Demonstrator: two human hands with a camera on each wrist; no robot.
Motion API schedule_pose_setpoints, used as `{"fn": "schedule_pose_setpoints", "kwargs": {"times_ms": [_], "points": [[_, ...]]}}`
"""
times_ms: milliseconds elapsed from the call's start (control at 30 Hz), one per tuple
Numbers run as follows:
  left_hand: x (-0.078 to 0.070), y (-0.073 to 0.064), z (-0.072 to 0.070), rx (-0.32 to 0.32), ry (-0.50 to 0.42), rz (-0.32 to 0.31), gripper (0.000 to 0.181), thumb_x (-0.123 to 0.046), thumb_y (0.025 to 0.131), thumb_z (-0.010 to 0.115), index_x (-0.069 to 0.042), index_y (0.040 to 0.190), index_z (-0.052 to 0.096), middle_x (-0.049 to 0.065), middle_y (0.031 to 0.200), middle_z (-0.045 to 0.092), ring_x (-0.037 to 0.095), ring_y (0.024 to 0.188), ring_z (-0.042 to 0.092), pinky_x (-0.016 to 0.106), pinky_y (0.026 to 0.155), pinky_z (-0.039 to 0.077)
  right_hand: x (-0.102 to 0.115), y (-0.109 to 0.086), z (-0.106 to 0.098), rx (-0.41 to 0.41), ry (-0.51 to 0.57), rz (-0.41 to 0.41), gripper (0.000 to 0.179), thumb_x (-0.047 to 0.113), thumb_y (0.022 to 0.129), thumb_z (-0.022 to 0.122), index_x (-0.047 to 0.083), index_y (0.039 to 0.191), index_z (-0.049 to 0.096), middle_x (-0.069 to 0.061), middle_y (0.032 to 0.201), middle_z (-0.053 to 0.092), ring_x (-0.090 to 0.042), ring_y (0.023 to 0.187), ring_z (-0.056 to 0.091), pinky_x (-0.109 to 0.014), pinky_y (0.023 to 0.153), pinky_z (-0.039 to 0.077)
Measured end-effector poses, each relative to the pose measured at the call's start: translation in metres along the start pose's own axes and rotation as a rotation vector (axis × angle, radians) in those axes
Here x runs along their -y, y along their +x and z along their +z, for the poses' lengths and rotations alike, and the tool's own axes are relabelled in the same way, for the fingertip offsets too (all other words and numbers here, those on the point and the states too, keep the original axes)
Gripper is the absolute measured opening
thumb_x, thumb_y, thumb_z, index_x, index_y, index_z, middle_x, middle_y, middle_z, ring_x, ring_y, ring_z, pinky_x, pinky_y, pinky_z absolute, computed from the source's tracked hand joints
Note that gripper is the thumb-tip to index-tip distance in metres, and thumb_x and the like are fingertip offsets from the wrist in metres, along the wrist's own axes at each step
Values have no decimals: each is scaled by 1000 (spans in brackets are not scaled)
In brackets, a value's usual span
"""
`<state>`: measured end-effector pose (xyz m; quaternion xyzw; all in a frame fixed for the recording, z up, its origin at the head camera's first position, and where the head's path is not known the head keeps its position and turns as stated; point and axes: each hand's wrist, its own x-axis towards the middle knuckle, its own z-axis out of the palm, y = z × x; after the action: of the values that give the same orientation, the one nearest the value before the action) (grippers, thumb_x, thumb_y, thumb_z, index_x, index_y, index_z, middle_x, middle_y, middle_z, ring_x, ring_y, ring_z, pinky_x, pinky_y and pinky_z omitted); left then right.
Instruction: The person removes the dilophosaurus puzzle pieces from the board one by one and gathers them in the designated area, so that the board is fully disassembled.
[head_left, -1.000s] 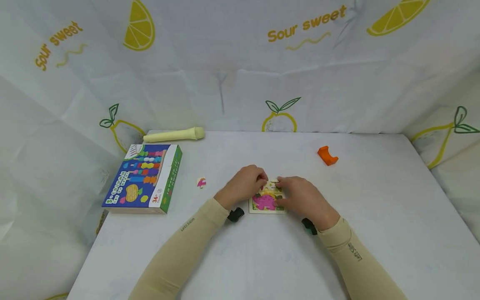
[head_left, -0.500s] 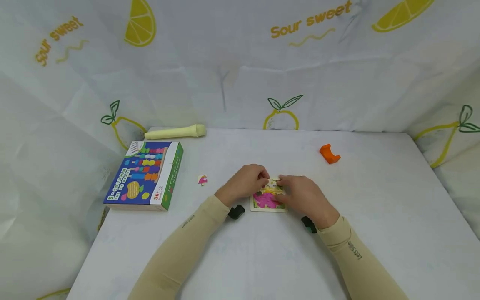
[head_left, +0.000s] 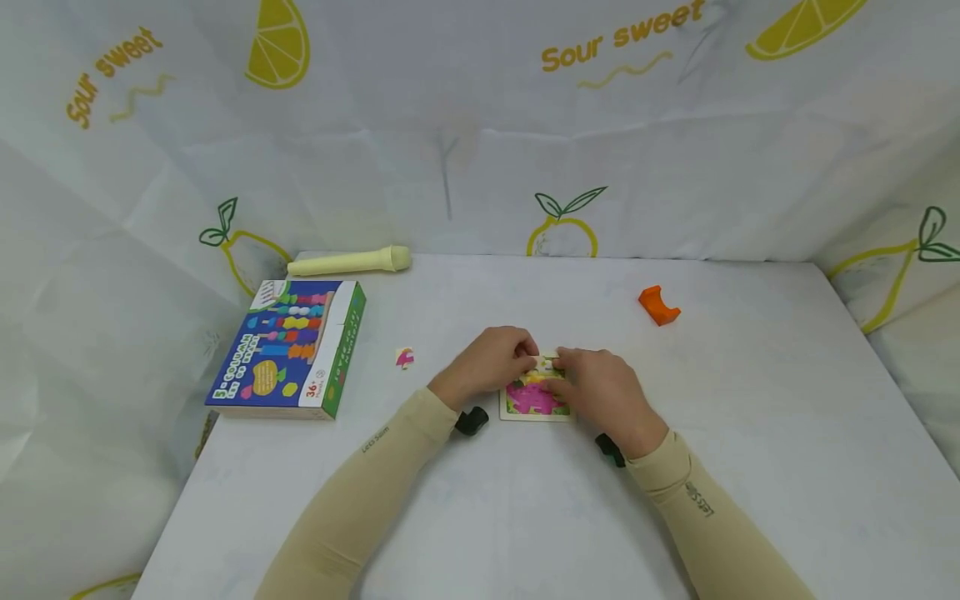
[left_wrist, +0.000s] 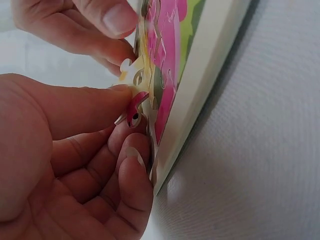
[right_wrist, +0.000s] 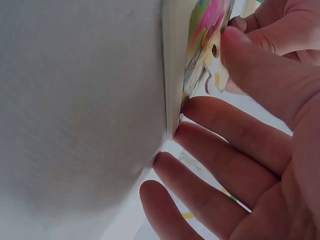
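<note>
A small square jigsaw puzzle (head_left: 531,402) with a pale frame and a pink picture lies on the table between both hands. My left hand (head_left: 489,364) pinches a jigsaw piece (left_wrist: 134,116) with a pink patch and an eye between thumb and fingers, tilted up at the puzzle's surface. My right hand (head_left: 604,390) is at the puzzle's right side. Its fingertips touch the frame edge in the right wrist view, and its thumb rests over the pieces, fingers fairly straight. Part of the puzzle's upper area is hidden by the hands.
Left of the hands lies a loose pink-and-white jigsaw piece (head_left: 405,358). A blue boxed toy set (head_left: 281,346) stands farther left, with a pale yellow toy microphone (head_left: 348,262) behind it. An orange curved block (head_left: 658,307) sits at the back right.
The view has tilted slightly. My right forearm has shifted a little to the left, while the left hand stays almost still with the piece at the puzzle.
</note>
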<state>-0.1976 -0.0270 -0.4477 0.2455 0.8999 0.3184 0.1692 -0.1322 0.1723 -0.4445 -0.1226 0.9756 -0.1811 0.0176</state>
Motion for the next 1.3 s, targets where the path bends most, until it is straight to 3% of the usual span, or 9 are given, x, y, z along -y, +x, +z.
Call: {"fn": "schedule_pose_setpoints", "kwargs": {"times_ms": [267, 533, 700, 1000, 1300], "points": [[3, 0, -1, 7, -34, -4, 14, -20, 108, 65, -12, 115, 74, -1, 97, 71, 13, 86, 63, 26, 80, 52, 2, 1, 2, 12, 2, 18, 46, 32, 92, 88, 4, 127, 79, -20, 137, 74, -41, 110, 76, -47, 83, 63], [10, -3, -13, -6, -119, -36, 13, -24, 110, 64, -16, 114, 74, -2, 98, 73, 12, 87, 65, 28, 83, 53, 3, 5, 0, 14, -1, 8, 53, 31, 93, 87, 0, 133, 74, -18, 118, 81, -36, 95, 76, -48, 80, 62], [26, -19, -35, -35, -115, -95, 13, -27, 110, 65, -19, 113, 74, -4, 101, 74, 16, 95, 63, 32, 87, 52, 3, 4, -3, 47, 24, 36, 48, 31, 95, 84, 1, 132, 75, -20, 129, 77, -42, 110, 74, -54, 90, 60], [70, -52, -77, -83, -71, -221, 14, -24, 109, 65, -16, 110, 76, 0, 98, 74, 19, 90, 61, 33, 80, 49, -2, 3, -8, 79, 70, 93, 50, 33, 97, 82, 5, 137, 73, -19, 142, 72, -45, 128, 67, -59, 100, 56], [86, -66, -91, -42, -67, -284, 16, -21, 107, 66, -10, 112, 77, 5, 98, 73, 17, 83, 59, 27, 72, 47, -4, 4, -7, 115, 94, 67, 48, 30, 94, 85, 7, 135, 73, -18, 143, 71, -39, 123, 67, -57, 102, 56]]}}
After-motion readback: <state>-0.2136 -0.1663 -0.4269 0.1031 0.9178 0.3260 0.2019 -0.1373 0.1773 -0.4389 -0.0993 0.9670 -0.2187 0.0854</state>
